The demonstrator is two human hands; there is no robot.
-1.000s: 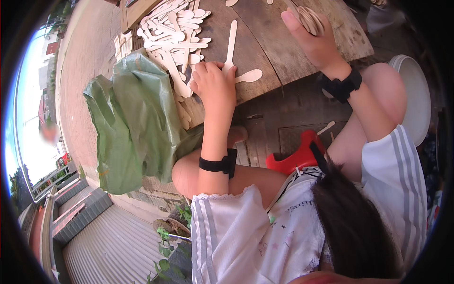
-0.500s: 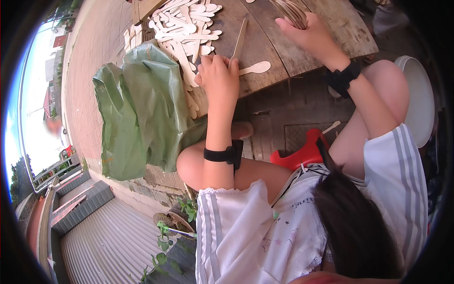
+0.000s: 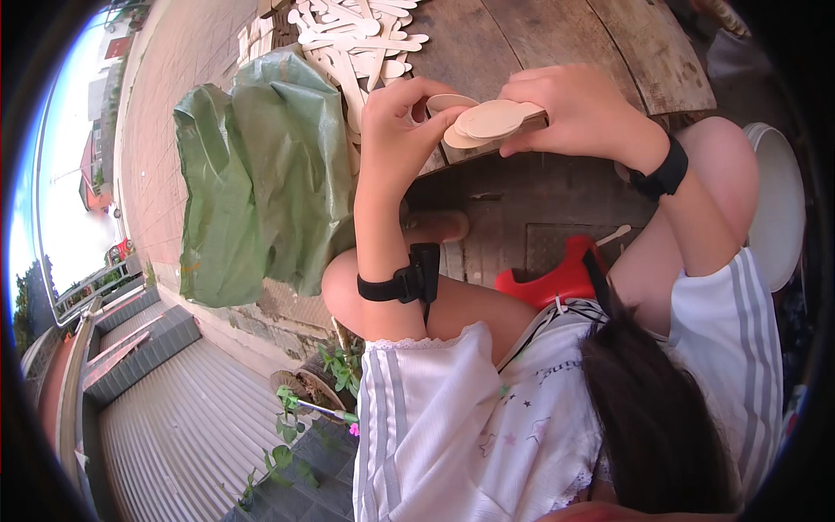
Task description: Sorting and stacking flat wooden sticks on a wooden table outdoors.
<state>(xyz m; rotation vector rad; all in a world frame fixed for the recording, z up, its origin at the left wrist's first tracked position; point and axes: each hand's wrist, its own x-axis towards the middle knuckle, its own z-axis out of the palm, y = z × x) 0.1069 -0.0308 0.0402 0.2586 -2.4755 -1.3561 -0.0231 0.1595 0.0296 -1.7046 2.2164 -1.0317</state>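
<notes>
My right hand (image 3: 578, 109) is closed round a stack of pale wooden spoons (image 3: 494, 120), their rounded bowls pointing left. My left hand (image 3: 402, 122) pinches a wooden spoon (image 3: 450, 103) between thumb and fingers, its bowl right beside the stack; its handle is hidden. Both hands are raised over the near edge of a worn plank table (image 3: 470, 43). A heap of loose wooden spoons (image 3: 361, 30) lies on the table beyond my left hand.
A crumpled green plastic sheet or sack (image 3: 291, 165) hangs at the table's left side. Between my legs is a red plastic stool (image 3: 557, 277), with a stray wooden spoon (image 3: 615, 235) nearby. A white bucket (image 3: 777, 204) stands right of my knee.
My left hand has lifted off the table with a spoon. The right hand has come left and nearer, its stack turned so the bowls meet the left hand. The view has shifted slightly.
</notes>
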